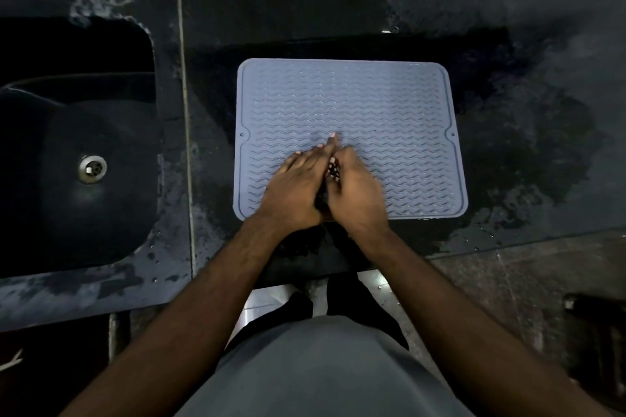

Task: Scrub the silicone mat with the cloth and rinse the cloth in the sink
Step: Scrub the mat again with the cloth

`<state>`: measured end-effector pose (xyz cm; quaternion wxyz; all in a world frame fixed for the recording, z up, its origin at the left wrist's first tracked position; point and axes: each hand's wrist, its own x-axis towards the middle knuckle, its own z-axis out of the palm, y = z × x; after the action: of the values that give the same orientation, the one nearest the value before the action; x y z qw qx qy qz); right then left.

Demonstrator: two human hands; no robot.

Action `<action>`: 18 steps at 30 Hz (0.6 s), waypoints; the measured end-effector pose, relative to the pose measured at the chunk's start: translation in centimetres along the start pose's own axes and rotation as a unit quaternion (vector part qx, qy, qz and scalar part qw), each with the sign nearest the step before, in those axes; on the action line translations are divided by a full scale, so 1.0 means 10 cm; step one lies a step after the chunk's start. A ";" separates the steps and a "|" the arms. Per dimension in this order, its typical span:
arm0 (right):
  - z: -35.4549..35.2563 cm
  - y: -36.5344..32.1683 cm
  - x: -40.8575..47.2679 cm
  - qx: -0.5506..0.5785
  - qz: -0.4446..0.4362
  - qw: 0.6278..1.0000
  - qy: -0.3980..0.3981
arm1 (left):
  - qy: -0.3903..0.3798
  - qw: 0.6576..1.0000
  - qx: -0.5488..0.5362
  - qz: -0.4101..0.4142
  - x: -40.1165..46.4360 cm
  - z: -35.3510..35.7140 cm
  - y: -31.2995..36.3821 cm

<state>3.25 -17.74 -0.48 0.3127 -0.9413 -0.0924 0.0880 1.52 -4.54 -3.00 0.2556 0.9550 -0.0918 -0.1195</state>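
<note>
Both hands, left hand (pixel 294 187) and right hand (pixel 355 191), squeeze what seems a dark cloth (pixel 330 179) between them over the unmarked grey silicone mat (pixel 389 105).

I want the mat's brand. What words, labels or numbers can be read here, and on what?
None can be read. The mat shows only wavy ridges, no lettering. The sink, the counter and the dark cloth between the hands bear no text either.

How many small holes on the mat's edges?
2: one hole midway on the mat's left edge, another hole midway on the right edge. The hands cover part of the near edge.
</note>
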 end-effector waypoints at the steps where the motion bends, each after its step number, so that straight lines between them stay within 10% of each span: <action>1: -0.04 0.05 0.00 0.020 -0.001 1.000 -0.002 | -0.008 1.000 -0.013 0.005 -0.01 -0.03 0.00; 18: 0.45 -0.51 -0.05 -0.014 -0.044 0.999 0.009 | 0.050 0.998 0.012 -0.037 -0.39 -0.26 -0.47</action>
<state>1.18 -11.30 -0.89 0.3034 -0.9415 -0.1317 0.0643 -0.96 1.60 -2.45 0.2440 0.9654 -0.0451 -0.0802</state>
